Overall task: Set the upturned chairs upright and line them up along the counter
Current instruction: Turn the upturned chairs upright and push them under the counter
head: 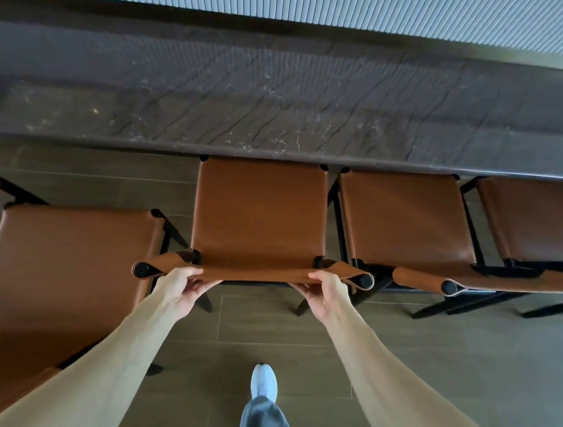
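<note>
Counter (282,117) edge hides chair (259,211) front legs.

The person's forearms (115,352) are bare, with no sleeves in view; light blue-grey trousers (266,425) fall over a pale, white-toed shoe (264,382).

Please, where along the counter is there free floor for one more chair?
Free floor lies under the counter left of the held chair, ahead of the pulled-back chair. To the right, two chairs stand close together.
</note>
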